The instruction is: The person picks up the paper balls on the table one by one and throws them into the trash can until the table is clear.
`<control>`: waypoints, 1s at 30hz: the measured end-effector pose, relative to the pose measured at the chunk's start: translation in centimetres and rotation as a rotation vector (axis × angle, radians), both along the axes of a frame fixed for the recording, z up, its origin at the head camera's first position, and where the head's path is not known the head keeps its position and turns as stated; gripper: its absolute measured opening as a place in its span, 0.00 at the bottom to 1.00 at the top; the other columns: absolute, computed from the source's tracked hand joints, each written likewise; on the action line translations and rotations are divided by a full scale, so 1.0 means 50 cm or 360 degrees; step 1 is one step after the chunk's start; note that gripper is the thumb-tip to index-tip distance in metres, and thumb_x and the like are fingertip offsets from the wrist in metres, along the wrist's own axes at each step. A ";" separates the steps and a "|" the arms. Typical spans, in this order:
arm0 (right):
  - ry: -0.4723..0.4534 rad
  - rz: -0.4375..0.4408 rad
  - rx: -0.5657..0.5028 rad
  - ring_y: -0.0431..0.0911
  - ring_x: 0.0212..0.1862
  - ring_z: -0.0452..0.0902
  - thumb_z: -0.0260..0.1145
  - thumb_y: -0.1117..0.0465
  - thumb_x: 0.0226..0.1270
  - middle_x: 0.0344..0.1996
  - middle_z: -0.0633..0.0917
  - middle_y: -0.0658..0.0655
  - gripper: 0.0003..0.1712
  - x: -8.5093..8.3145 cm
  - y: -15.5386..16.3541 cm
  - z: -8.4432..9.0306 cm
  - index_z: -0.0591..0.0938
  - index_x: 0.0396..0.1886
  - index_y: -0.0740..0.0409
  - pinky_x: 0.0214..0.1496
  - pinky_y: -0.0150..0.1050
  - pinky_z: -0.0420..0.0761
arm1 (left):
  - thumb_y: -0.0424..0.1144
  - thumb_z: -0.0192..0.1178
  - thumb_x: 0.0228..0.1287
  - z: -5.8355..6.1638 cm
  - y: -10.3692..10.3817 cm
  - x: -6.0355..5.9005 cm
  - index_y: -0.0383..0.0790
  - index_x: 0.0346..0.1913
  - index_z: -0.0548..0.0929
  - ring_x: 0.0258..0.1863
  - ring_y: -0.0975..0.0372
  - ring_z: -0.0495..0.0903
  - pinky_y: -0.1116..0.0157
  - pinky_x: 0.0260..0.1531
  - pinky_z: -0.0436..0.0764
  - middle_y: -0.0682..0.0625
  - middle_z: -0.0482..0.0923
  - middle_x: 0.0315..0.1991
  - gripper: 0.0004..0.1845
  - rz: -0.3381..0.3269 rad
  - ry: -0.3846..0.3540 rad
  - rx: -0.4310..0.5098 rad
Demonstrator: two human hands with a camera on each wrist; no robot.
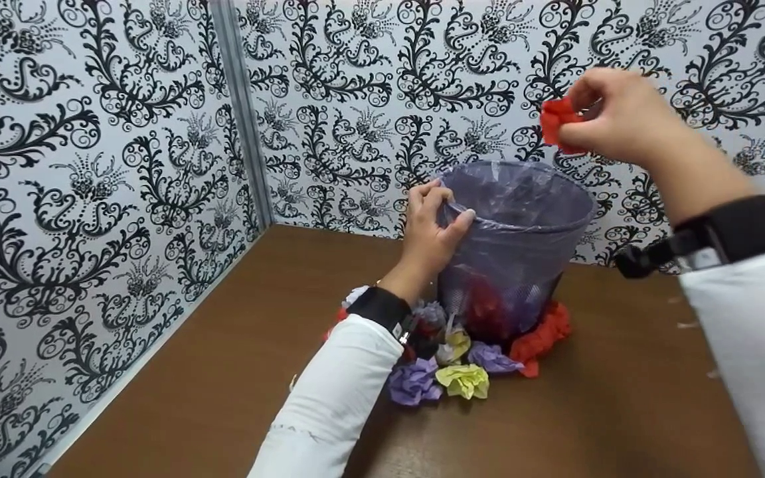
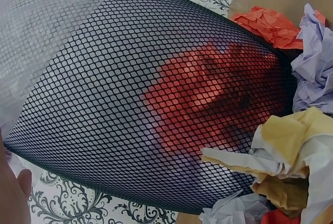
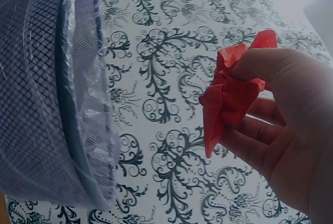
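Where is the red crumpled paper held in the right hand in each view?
Head: upper right, the red crumpled paper pinched by the right hand.
Left wrist: not in it; the red wad inside the mesh wastebasket is separate.
Right wrist: right of centre, in that hand.
Shared landmark: that wastebasket, visible in all three.

Around your left wrist you are wearing a black left band (image 1: 377, 308), and a small pale fitting (image 1: 404, 337) is glinting at its edge. Beyond that left band, your left hand (image 1: 430, 222) is showing bare; behind it, a white sleeve (image 1: 329, 395) is bearing faint dark marks. Well to its right, you are wearing another black band (image 1: 751, 226), where a rounded black piece (image 1: 636, 261) is jutting beside a greyish clasp (image 1: 704, 255), and a second white sleeve (image 1: 741, 325).
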State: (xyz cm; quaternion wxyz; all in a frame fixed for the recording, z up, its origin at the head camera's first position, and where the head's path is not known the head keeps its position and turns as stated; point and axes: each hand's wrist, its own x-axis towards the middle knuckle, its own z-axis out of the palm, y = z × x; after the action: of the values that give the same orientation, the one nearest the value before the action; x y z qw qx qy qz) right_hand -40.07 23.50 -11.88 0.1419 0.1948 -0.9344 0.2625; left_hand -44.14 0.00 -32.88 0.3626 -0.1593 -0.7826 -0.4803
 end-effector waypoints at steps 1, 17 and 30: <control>-0.0006 -0.0001 0.0008 0.45 0.40 0.83 0.70 0.55 0.59 0.46 0.82 0.58 0.21 -0.009 -0.007 -0.003 0.75 0.50 0.54 0.37 0.32 0.83 | 0.69 0.52 0.51 0.000 0.000 0.000 0.53 0.41 0.73 0.62 0.59 0.64 0.57 0.56 0.72 0.54 0.61 0.63 0.25 -0.0003 0.0000 0.0002; -0.0174 0.0077 0.0263 0.56 0.42 0.80 0.64 0.67 0.55 0.47 0.79 0.65 0.20 -0.087 -0.083 -0.105 0.72 0.48 0.59 0.39 0.43 0.84 | 0.67 0.52 0.52 -0.002 0.000 -0.002 0.51 0.42 0.73 0.62 0.61 0.65 0.60 0.57 0.71 0.51 0.62 0.61 0.25 -0.0004 0.0095 0.0010; -0.0213 0.0128 0.0409 0.62 0.51 0.75 0.66 0.64 0.57 0.52 0.78 0.68 0.21 -0.104 -0.086 -0.145 0.72 0.50 0.59 0.54 0.57 0.77 | 0.68 0.53 0.51 -0.001 -0.001 -0.003 0.52 0.41 0.72 0.61 0.61 0.66 0.60 0.55 0.72 0.54 0.62 0.61 0.25 0.0010 0.0077 0.0010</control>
State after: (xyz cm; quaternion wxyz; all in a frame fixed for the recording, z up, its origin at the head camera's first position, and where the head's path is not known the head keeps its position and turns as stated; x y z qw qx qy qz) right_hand -45.27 19.19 -19.15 0.0426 0.2308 -0.9590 0.1586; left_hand -44.29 -0.04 -32.93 0.3835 -0.1671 -0.7726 -0.4776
